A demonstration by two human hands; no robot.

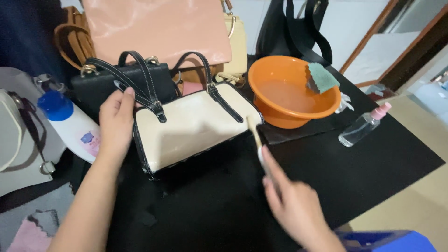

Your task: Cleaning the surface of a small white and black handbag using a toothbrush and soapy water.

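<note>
Squarely at the centre of the black table (373, 163) lies a cream handbag (193, 128) with black trim and black straps, resting on its side. At nine o'clock of the bag, the left hand (115, 123) lies against its left end, fingers together and curved over the edge near a strap; its grip presses the bag flat rather than closing round anything. At five o'clock of the bag, the right hand (294, 205) pinches the handle of a small brush (255, 135) between thumb and forefinger, the pale tip of the brush touching the bag's lower right corner. Crowding the bag at twelve o'clock stands a black handbag (100, 86) with gold rings, and behind that a large pink bag (158, 28), with a tan bag (70, 35) at eleven o'clock and a pale yellow one (237, 44) just beside the pink one. At two o'clock of the cream bag sits an orange basin (291, 93) holding water, a green sponge (322, 78) perched on its rim; it stands just beside the brush hand's working corner. Further out at three o'clock lies a clear bottle with a pink cap (364, 125), well apart from both hands. At nine o'clock, past the left hand, a white bottle with a blue cap (70, 123) lies tilted, close against the left wrist, and a grey bag (18, 140) fills the left edge.
</note>
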